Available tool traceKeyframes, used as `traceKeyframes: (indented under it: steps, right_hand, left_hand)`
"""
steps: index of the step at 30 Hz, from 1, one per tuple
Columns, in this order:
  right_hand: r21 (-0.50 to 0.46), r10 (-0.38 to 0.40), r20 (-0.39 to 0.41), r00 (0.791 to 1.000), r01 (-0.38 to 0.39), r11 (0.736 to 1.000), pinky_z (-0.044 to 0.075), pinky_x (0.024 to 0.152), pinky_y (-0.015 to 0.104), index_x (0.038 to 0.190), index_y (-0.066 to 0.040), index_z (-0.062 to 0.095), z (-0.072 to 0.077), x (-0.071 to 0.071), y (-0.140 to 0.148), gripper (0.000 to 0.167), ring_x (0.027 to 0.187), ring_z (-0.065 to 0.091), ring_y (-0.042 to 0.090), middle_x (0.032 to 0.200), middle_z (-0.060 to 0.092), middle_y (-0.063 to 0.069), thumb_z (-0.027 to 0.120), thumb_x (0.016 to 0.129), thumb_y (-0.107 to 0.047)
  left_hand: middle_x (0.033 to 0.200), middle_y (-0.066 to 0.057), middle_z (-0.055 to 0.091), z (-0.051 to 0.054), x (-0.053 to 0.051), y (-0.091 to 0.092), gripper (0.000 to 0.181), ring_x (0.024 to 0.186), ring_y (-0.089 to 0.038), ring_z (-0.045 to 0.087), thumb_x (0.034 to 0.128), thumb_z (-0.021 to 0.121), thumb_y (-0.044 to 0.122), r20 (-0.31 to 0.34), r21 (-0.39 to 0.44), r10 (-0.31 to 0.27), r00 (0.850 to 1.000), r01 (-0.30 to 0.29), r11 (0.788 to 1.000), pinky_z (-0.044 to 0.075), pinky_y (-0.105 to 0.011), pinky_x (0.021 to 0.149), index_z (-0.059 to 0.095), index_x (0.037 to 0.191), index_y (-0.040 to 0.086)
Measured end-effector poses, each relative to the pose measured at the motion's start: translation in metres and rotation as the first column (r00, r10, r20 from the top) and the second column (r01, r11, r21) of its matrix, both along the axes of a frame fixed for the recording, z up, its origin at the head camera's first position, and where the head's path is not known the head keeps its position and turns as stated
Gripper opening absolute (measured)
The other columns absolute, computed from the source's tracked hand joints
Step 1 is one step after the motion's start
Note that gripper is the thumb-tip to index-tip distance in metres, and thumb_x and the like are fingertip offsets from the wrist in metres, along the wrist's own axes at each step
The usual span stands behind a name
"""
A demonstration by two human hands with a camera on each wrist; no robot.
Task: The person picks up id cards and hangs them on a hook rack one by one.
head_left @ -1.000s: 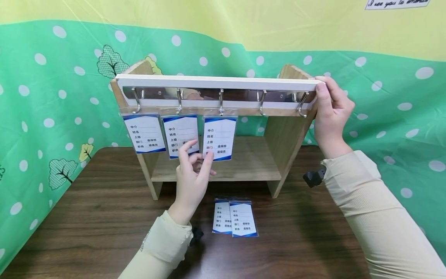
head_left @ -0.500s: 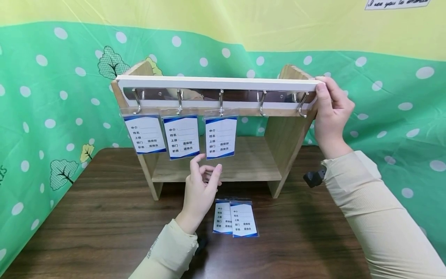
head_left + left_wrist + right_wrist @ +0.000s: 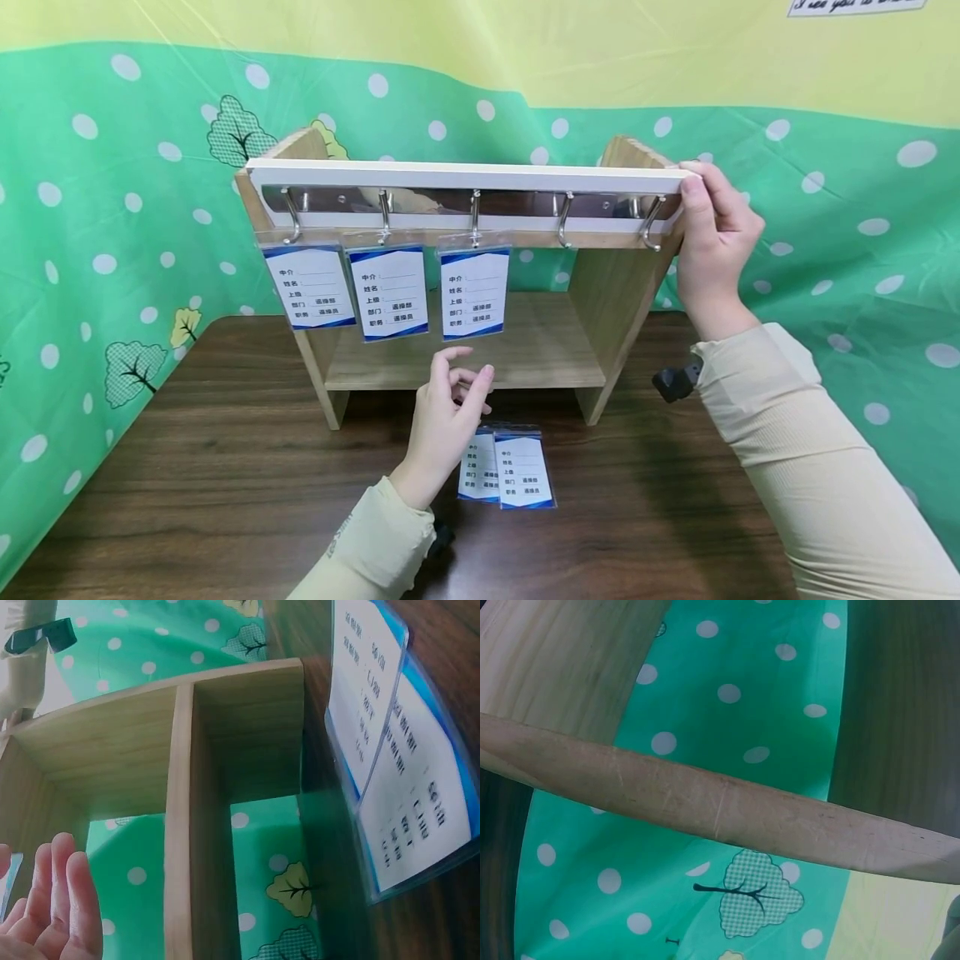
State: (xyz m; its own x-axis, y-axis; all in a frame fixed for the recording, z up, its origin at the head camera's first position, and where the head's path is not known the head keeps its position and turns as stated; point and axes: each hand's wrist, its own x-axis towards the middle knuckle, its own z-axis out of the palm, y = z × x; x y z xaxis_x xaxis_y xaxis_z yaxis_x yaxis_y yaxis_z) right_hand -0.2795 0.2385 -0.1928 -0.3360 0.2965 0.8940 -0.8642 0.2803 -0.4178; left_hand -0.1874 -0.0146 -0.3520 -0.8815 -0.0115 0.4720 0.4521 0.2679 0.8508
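Three badge cards in clear sleeves hang from the hook rail point(image 3: 442, 177): one on the left hook point(image 3: 311, 287), another beside it point(image 3: 390, 296) and a third at the middle hook point(image 3: 474, 302). My left hand point(image 3: 442, 421) is just below the third card, fingers loosely bent, holding nothing; its fingers point(image 3: 82, 900) also show in the left wrist view. My right hand point(image 3: 716, 246) grips the rail's right end, thumb in front. On the table lie two overlapping badge cards, the upper one point(image 3: 525, 473) partly covering the lower point(image 3: 474, 479).
The rail runs across the front of a wooden shelf stand point(image 3: 622, 308) on a dark wood table point(image 3: 187, 475). Two bare hooks, including the end hook point(image 3: 652, 225), are on the right. A green dotted cloth point(image 3: 847, 250) hangs behind.
My left hand has left the third hanging card, moving down and to the right toward the cards on the table. That card hangs freely now. My right hand stays put.
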Motion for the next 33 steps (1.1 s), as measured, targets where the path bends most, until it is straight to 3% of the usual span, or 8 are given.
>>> traceKeyframes:
  steps: [9,16,20,26,33]
  right_hand:
    - [-0.001,0.010,-0.004,1.000,-0.010,1.000,0.043,0.073,0.019,0.101,0.006,0.073,-0.001,-0.002,0.002,0.025,0.080,0.059,0.007,0.088,0.074,-0.011,0.055,0.093,-0.009]
    - [-0.017,0.025,-0.019,1.000,-0.025,1.000,0.043,0.074,0.019,0.101,0.009,0.073,-0.001,-0.002,0.002,0.025,0.080,0.060,0.008,0.088,0.074,-0.009,0.056,0.092,-0.008]
    - [-0.021,0.028,-0.018,0.999,-0.029,0.999,0.043,0.074,0.019,0.100,0.007,0.073,-0.001,-0.003,0.002,0.024,0.080,0.060,0.008,0.088,0.074,-0.009,0.057,0.092,-0.008]
    - [-0.023,0.029,-0.008,1.000,-0.030,0.999,0.043,0.073,0.019,0.101,0.006,0.074,-0.002,-0.005,0.004,0.024,0.082,0.060,0.009,0.089,0.074,-0.008,0.056,0.092,-0.008]
    - [-0.004,-0.002,-0.002,1.000,0.002,1.000,0.041,0.069,0.018,0.101,0.005,0.074,-0.003,-0.006,0.004,0.023,0.075,0.056,0.006,0.086,0.072,-0.011,0.056,0.093,-0.008]
  left_hand:
    - [0.085,-0.007,0.073,-0.003,0.002,0.003,0.031,0.061,-0.009,0.067,0.1002,0.059,0.028,-0.006,-0.006,-0.035,0.999,0.035,0.999,0.054,-0.023,0.061,0.050,0.125,0.011]
    - [0.087,-0.004,0.073,-0.008,0.003,0.005,0.030,0.070,-0.011,0.064,0.0988,0.061,0.026,-0.049,-0.077,-0.013,0.999,0.009,0.997,0.050,-0.023,0.062,0.054,0.122,0.008]
    - [0.089,0.001,0.072,-0.014,0.003,0.004,0.032,0.070,-0.007,0.060,0.0982,0.062,0.028,0.020,-0.117,-0.036,0.999,0.038,0.992,0.048,-0.023,0.063,0.057,0.123,0.008]
    - [0.091,0.006,0.069,-0.022,0.007,0.002,0.036,0.073,-0.006,0.056,0.0959,0.065,0.033,0.131,-0.181,-0.087,0.988,0.110,0.977,0.047,-0.022,0.065,0.057,0.125,0.015]
    - [0.100,0.002,0.068,-0.029,0.006,-0.002,0.049,0.080,-0.007,0.058,0.0854,0.077,0.041,0.226,-0.304,-0.113,0.967,0.180,0.935,0.046,-0.023,0.069,0.057,0.126,0.022]
